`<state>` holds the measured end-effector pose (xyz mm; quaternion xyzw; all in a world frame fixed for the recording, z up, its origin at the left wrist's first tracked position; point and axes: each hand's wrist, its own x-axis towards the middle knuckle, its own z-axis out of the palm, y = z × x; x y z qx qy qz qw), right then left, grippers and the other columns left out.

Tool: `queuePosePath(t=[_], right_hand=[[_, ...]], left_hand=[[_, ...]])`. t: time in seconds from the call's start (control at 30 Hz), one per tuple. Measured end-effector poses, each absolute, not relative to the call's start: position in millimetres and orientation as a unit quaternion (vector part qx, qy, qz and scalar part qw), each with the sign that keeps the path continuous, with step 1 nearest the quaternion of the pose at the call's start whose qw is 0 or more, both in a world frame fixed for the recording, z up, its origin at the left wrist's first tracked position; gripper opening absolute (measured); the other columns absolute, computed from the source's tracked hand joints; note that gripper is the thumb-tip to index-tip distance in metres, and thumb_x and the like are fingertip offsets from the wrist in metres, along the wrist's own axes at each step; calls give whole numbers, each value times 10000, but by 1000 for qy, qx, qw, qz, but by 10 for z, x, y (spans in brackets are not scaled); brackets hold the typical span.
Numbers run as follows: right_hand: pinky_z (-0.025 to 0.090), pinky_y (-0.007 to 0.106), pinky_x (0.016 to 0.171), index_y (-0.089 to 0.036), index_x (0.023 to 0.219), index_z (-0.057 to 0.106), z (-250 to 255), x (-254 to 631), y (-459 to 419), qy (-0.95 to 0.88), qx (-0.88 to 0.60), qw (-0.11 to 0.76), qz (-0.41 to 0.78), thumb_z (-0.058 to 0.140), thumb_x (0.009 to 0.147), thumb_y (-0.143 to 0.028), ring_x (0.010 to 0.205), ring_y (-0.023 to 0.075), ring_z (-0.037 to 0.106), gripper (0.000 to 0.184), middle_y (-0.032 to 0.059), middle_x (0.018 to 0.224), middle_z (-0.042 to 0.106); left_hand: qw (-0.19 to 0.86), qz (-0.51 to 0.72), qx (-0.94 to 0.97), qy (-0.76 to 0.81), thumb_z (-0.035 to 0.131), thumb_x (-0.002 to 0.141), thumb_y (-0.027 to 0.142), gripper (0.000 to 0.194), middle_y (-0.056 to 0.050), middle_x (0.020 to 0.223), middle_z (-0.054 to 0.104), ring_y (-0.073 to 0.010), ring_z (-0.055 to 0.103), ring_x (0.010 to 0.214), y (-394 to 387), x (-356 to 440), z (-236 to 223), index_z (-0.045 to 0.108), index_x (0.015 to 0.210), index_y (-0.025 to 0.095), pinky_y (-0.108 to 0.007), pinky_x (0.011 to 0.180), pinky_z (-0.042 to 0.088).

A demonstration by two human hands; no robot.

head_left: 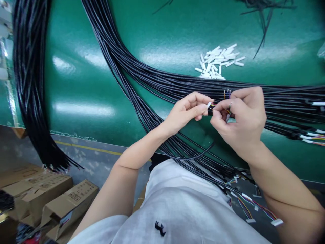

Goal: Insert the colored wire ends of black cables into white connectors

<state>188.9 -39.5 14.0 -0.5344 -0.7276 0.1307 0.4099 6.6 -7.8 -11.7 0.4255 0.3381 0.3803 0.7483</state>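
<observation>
My left hand (188, 110) pinches a small white connector (209, 105) between thumb and fingers. Thin coloured wires (213, 105) run from it into my right hand (242, 118), whose thumb and fingers are closed on them. A few loose wire ends (227, 94) stick up above the right fingers. Both hands are over a long bundle of black cables (157, 78) that crosses the green table (76, 88). Beyond the hands lies a pile of short white tubes (218, 61).
A second black cable bundle (30, 74) hangs over the table edge at left. Cable ends with white connectors (276, 222) hang near my right forearm. White-sleeved wire ends (308, 138) lie at far right. Black scraps (264, 20) are at the back. Cardboard boxes (71, 203) stand on the floor.
</observation>
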Motion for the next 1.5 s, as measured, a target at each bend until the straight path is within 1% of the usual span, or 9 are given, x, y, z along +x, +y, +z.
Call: queuePosePath(t=[0.4,0.67,0.83,0.97,1.07,1.17,1.3,1.4,1.5], right_hand=[[462,335,561,-262,845,660,115,1869,-424,-719,-557,398,120,642,897,-149,696,171,561,126,74,956,612],[403,314,543,-237,844,653,105,1860,-423,-724,-532,422,123,660,878,-121,640,134,509,121,50,958,607],[400,298,532,-242,840,640,115,1832,-441,-734,-529,415,97,652,887,-122,661,143,547,129,44,925,611],[412,279,508,-245,845,642,131,1838,-438,-737,-533,407,80,674,867,-137,645,127,550,115,29,919,618],[460,280,522,-248,857,643,163,1877,-414,-725,-523,422,152,682,877,-147,676,130,585,110,22,937,616],[524,277,509,-246,870,623,189,1927,-383,-652,-516,460,311,665,937,-198,649,114,617,93,14,974,595],[596,314,554,-261,937,625,188,1968,-362,-559,-491,475,470,691,983,-313,599,134,657,95,-29,833,612],[596,356,641,-289,963,637,195,1966,-370,-564,-496,437,495,691,1003,-380,640,169,697,113,-37,760,647],[569,367,646,-298,936,632,203,1945,-383,-598,-492,420,474,660,1020,-366,644,175,711,111,-29,791,670]], left_hand=[[752,393,418,325,839,866,452,314,11,870,736,-43,670,747,-78,75,-100,732,1005,190,-156,617,515],[776,374,397,317,921,777,369,334,28,859,741,-42,680,745,-94,79,-87,722,972,184,-153,628,520],[769,369,413,319,912,787,397,337,28,891,757,-23,641,680,-107,83,-98,717,961,184,-163,636,523],[761,374,429,311,891,810,425,340,21,874,757,-41,662,715,-103,76,-106,709,975,191,-166,635,519],[756,383,439,299,880,824,428,337,25,839,745,-55,684,747,-99,66,-96,697,990,199,-162,624,514],[748,406,440,287,849,865,399,283,36,831,732,-44,677,750,-88,46,-78,690,1005,211,-154,638,517],[753,419,424,280,772,935,431,234,46,779,702,-31,633,683,-65,28,-70,689,992,220,-160,633,510],[746,415,406,327,722,948,542,326,58,679,641,-36,547,565,-50,44,-71,667,961,222,-187,556,458],[722,406,416,376,799,846,620,439,61,700,629,-48,532,552,-39,71,-48,634,971,233,-216,527,436]])
